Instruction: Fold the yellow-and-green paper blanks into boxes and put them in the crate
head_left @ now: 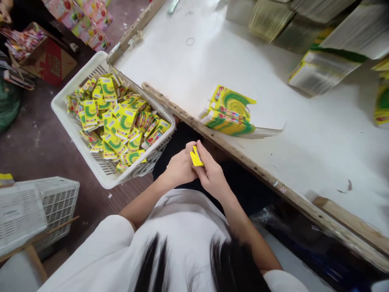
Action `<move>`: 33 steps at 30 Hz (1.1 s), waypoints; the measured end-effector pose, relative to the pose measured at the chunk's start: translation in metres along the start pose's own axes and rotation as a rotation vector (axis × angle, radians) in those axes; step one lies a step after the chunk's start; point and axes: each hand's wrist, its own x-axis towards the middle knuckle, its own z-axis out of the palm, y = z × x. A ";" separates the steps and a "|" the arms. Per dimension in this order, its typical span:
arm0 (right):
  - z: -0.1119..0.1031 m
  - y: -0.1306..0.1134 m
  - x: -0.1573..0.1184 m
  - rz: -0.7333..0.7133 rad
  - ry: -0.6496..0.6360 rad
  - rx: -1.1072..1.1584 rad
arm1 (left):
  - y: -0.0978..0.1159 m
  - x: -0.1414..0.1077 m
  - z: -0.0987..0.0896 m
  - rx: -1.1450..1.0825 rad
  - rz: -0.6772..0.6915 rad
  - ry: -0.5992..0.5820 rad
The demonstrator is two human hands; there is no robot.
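A small yellow carton [196, 157] is held between my two hands, in front of my body and just off the table's wooden edge. My left hand [181, 166] is closed around its left side, the fingers partly hidden. On its right side my right hand [210, 169] pinches it with thumb and fingers. A pile of flat yellow-green cartons [231, 111] lies on the white table [188, 65] beyond my hands. To the left, a white plastic basket [105, 180] holds several folded yellow-green boxes [118, 121].
Stacks of flat cartons [328, 69] stand at the table's back right. A wooden strip [349, 223] lies near its right edge. White crates [57, 202] stand at lower left. A cardboard box [51, 61] of wrapped items sits at upper left, near another person's hand [5, 14].
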 end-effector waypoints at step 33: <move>-0.092 -0.030 0.062 -0.107 0.547 -0.783 | -0.082 -0.023 -0.098 0.305 -0.281 0.756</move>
